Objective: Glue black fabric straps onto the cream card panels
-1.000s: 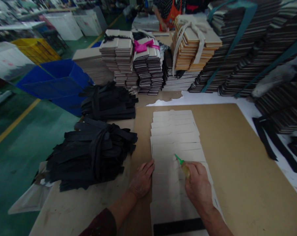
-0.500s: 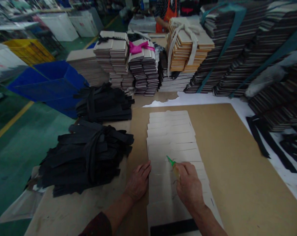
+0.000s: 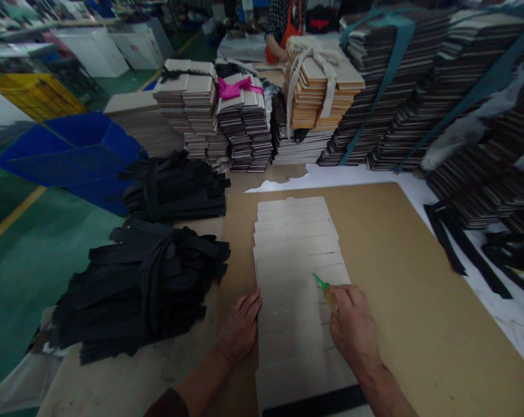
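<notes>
Overlapping pale board pieces (image 3: pixel 283 341) run in a column away from me over a brown board (image 3: pixel 396 278). Wrapped in my right hand (image 3: pixel 356 324) is a small squeeze bottle (image 3: pixel 330 297) with a green pointed nozzle, tilted to the upper left over the pieces. Whether its tip touches them I cannot tell. My left hand (image 3: pixel 238 327) lies flat, fingers stretched out, with the fingertips at the column's left edge. Across the nearest piece lies a black strip (image 3: pixel 316 401), partly cut off by the frame's bottom.
Two tied bundles of black strips (image 3: pixel 135 284) lie left. Tied board stacks (image 3: pixel 187 104) line the back, and dark stacks (image 3: pixel 400 98) rise at right. Loose black strips (image 3: pixel 470 249) lie on white sheeting. A blue bin (image 3: pixel 66 162) stands beyond the table; a person (image 3: pixel 283 29) is behind the stacks.
My right hand has moved the bottle rightward across the board pieces. My left hand stays at their left edge. The whole view has shifted slightly.
</notes>
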